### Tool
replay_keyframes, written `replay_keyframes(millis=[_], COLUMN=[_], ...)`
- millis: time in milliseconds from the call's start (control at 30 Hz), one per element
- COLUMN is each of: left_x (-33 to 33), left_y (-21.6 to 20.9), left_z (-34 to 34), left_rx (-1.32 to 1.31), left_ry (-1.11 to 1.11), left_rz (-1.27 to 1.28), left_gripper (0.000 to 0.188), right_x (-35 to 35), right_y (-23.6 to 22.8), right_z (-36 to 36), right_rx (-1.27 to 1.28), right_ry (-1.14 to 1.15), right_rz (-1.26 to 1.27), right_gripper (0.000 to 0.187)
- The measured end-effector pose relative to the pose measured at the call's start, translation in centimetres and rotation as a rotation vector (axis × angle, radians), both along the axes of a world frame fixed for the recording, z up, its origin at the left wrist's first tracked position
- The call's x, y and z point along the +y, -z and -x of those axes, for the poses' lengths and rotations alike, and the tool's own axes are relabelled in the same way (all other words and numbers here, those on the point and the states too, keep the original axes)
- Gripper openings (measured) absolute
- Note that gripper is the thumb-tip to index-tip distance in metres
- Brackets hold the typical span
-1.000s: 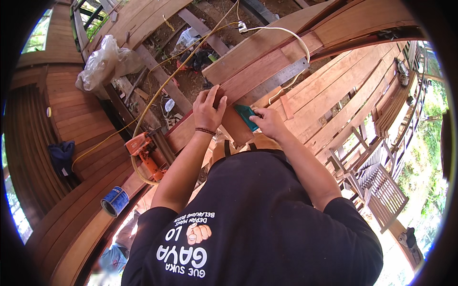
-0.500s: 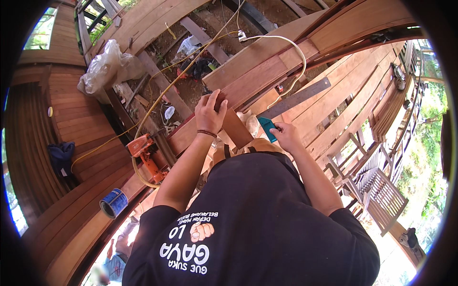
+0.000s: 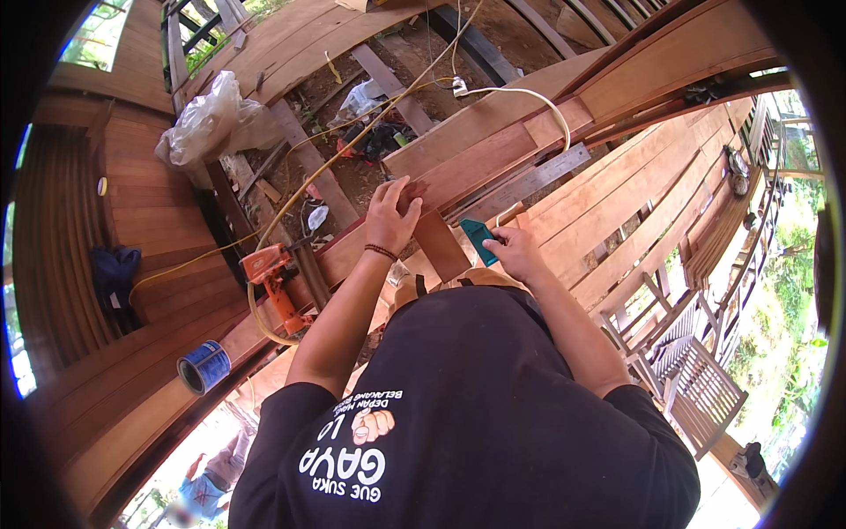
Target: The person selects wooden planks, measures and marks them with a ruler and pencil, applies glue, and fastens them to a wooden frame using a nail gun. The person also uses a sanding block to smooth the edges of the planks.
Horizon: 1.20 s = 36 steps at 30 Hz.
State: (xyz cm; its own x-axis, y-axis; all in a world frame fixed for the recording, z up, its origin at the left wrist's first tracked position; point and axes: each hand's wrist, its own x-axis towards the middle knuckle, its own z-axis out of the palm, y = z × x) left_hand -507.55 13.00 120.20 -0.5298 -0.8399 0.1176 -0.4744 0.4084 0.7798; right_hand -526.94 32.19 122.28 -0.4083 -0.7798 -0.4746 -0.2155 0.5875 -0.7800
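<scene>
A short reddish-brown wooden board [image 3: 443,249] stretches away from just in front of my body. Around its far end my left hand [image 3: 392,216] is closed, thumb and fingers on either side of the wood. To the right of the board, my right hand [image 3: 515,253] pinches the teal handle of a try square [image 3: 478,240]. The square's long grey metal blade points away to the far right, over the gap beside a plank. The handle's left edge comes near the board; whether they touch I cannot tell.
An orange nail gun [image 3: 275,286] with a yellowish hose lies to the left, near a blue can [image 3: 204,367]. A white cable with a plug [image 3: 460,86] crosses the planks. Clear plastic sheeting [image 3: 220,123] sits far left. A slatted wooden chair [image 3: 703,388] stands right.
The try square has shifted left, closer to the board, and its blade has swung a little farther away from me. My left hand keeps its grip on the board.
</scene>
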Motion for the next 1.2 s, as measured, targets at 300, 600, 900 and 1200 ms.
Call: replay_keyframes(millis=[300,600,900,1200], left_x=[1.3,1.3,1.3,1.2], left_y=[-1.7,-0.8,-1.0,-1.2], left_z=[-2.5,-3.4,-3.3,-3.3], left_rx=[-0.085,-0.103,-0.087,-0.112], left_ry=[0.105,0.14,0.151,0.156], left_rz=[0.095,0.117,0.13,0.117], left_gripper=[0.059,0.058,0.057,0.057], right_x=[-2.2,-2.6,-2.9,-3.0], right_y=[1.2,3.1,2.7,2.4], right_z=[-0.9,-0.8,-1.0,-0.9], right_rx=[0.019,-0.047,-0.043,-0.032], right_ry=[-0.086,-0.085,-0.065,-0.08], right_rz=[-0.007,0.073,0.079,0.061], right_gripper=[0.028,0.026,0.025,0.025])
